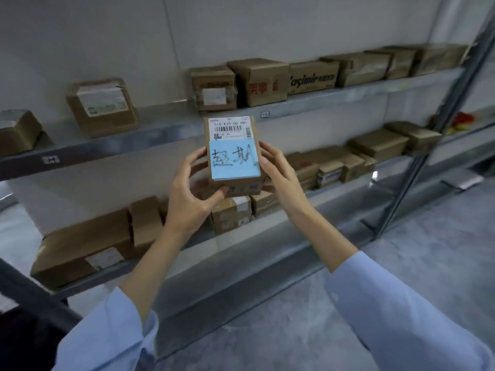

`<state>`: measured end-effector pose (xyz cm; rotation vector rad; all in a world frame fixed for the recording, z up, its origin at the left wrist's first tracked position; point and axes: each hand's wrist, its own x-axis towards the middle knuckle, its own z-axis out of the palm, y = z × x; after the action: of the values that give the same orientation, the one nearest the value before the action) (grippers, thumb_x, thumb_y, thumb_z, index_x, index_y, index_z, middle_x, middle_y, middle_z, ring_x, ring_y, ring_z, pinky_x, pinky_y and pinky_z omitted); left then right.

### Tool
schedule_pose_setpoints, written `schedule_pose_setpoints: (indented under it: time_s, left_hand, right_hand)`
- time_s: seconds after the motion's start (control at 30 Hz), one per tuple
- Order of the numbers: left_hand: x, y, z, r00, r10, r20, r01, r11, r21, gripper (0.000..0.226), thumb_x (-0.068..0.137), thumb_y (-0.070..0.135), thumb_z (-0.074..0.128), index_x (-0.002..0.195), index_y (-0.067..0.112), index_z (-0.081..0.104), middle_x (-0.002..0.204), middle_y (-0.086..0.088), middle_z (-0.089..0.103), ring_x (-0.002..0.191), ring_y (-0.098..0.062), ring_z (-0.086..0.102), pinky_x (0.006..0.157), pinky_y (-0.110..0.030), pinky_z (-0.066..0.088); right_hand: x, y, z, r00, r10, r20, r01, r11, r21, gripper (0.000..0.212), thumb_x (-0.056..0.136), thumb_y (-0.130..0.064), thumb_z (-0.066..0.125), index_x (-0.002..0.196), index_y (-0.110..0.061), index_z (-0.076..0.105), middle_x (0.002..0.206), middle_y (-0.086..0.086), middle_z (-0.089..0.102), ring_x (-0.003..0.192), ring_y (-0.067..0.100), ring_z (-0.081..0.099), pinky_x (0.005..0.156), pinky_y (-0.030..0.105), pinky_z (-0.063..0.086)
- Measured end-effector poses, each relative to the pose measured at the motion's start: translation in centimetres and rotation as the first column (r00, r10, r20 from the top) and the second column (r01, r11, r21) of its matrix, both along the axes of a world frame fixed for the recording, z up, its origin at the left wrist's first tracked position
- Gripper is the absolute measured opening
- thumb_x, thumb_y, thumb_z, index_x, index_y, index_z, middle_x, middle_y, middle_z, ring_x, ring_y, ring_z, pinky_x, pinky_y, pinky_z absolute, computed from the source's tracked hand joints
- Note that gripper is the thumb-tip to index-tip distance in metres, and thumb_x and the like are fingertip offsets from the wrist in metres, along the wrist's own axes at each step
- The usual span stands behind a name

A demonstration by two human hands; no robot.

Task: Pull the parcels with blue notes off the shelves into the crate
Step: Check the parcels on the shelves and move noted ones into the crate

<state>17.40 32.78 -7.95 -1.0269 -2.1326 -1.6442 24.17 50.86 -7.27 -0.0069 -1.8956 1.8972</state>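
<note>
Brown boxes (258,81) line the metal shelves (160,121) behind, nothing blocking me. Small cardboard parcel (232,153) w/ blue note (234,160) + barcode label, held up in front, my left hand (192,194) & right hand (281,172) both gripping its sides.

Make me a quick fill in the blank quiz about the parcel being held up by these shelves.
1. The note stuck on the parcel is coloured ____.
2. The barcode label sits ____ the note.
3. The parcel is in the grip of the left hand and the ____ hand.
Missing words: blue; above; right.
</note>
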Motion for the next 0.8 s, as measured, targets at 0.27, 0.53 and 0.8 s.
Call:
schedule_pose_setpoints:
  time_s: [0.27, 0.53, 0.8]
  left_hand:
    - [6.4, 7.8, -4.4, 0.957, -0.272, 0.098, 0.278, 0.958, -0.064, 0.076, 0.073, 0.017, 0.085, 0.137, 0.018, 0.045, 0.136, 0.007, 0.054, 0.125, -0.005, 0.052, 0.099, -0.038, 0.052]
    - [17.8, 19.0, -6.8, 0.822, -0.537, 0.189, 0.559, 0.825, -0.089, 0.074, 0.074, 0.026, 0.083, 0.137, 0.022, 0.045, 0.139, 0.005, 0.054, 0.125, -0.004, 0.053, 0.094, -0.028, 0.054]
    - [33.8, 33.3, -9.5, 0.651, -0.728, 0.216, 0.757, 0.644, -0.111, 0.076, 0.073, 0.024, 0.086, 0.137, 0.022, 0.046, 0.136, 0.006, 0.055, 0.123, -0.007, 0.054, 0.094, -0.043, 0.055]
  right_hand:
    - [11.6, 5.0, -4.9, 0.94, -0.305, 0.156, 0.311, 0.95, -0.014, 0.038, 0.102, -0.033, 0.047, 0.14, -0.031, 0.045, 0.124, -0.014, 0.06, 0.115, 0.003, 0.058, 0.089, 0.034, 0.056]
    - [26.4, 12.2, -7.5, 0.821, -0.514, 0.25, 0.548, 0.831, -0.093, 0.03, 0.102, -0.031, 0.047, 0.131, -0.037, 0.047, 0.117, -0.02, 0.06, 0.103, -0.008, 0.06, 0.07, 0.02, 0.056]
    - [45.6, 21.5, -9.2, 0.642, -0.689, 0.336, 0.751, 0.654, -0.095, 0.027, 0.103, -0.034, 0.045, 0.129, -0.041, 0.043, 0.123, -0.011, 0.057, 0.102, 0.002, 0.059, 0.066, 0.02, 0.051]
